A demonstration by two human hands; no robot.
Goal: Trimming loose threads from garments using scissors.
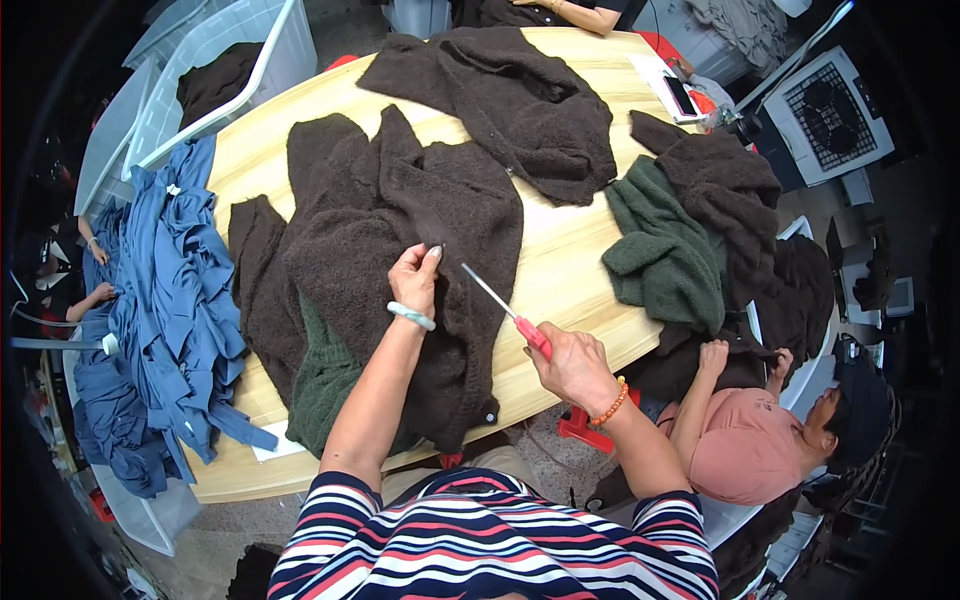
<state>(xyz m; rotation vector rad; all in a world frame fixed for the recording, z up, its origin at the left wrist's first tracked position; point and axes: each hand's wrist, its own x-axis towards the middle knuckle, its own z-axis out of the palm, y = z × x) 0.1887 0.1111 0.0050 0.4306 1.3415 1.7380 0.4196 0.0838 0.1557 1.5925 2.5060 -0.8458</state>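
A dark brown knitted garment (350, 240) lies spread across the near middle of the table. My left hand (414, 278), with a pale green bangle at its wrist, is closed in a pinch on the fabric. In my right hand (578, 370) is a pair of red-handled scissors (502, 304); the slim metal blades point up and left toward the left hand, apart from its fingers. The blades look closed together. A dark green knit piece (325, 385) shows beneath the brown garment, partly hidden by my left forearm.
Another brown garment (520, 110) lies at the far side. Green knitwear (665, 245) and brown knitwear (720, 180) are piled at right, near a person in pink (745, 445). Blue garments (180, 290) hang over the left edge. A phone (680, 95) lies far right; plastic bins (215, 75) stand far left.
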